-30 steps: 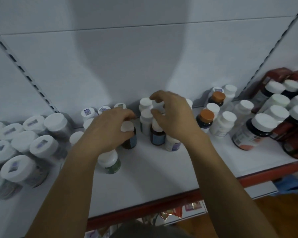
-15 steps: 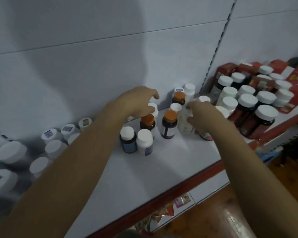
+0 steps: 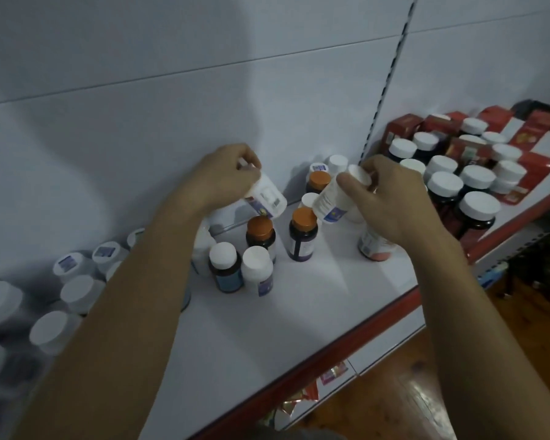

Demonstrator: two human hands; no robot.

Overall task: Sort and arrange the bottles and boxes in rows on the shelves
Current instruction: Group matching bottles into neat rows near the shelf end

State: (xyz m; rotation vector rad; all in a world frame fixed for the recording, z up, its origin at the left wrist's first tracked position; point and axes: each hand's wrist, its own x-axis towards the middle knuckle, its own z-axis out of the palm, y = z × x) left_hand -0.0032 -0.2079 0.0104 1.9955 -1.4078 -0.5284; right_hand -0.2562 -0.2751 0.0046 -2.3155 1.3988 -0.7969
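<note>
At the near edge of the shelf (image 3: 299,319), above its red front lip, two bare forearms reach in from below, spread apart and angled toward the middle of the bay. Just beyond them a small cluster stands upright. A blue-labelled dark bottle (image 3: 226,268) touches a short white bottle (image 3: 257,271). Behind these stand an orange-capped bottle (image 3: 261,233) and, a little apart, its twin (image 3: 303,233), which looks like the start of a row sorted by kind.

Farther in, above the cluster, the left hand (image 3: 223,179) curls its fingers round the cap end of a tilted white bottle (image 3: 265,198). The bottle is clear of the shelf, with its base tipped down and to the right. The right hand (image 3: 391,198) grips a second white bottle (image 3: 331,203) near its cap, leaning the other way with its base toward the orange caps. Both seem lifted so they can be set beside matching bottles; which row they belong to I cannot tell. Below the right wrist a pink-labelled bottle (image 3: 375,249) stands alone.

Against the back panel (image 3: 172,106) a third orange cap (image 3: 318,181) and a white-capped bottle (image 3: 338,162) look unsorted. Past the slotted upright (image 3: 385,90), dark jars (image 3: 477,211) stand in rows before red boxes (image 3: 534,166). At far left stand blurred white-lidded jars (image 3: 77,290).
</note>
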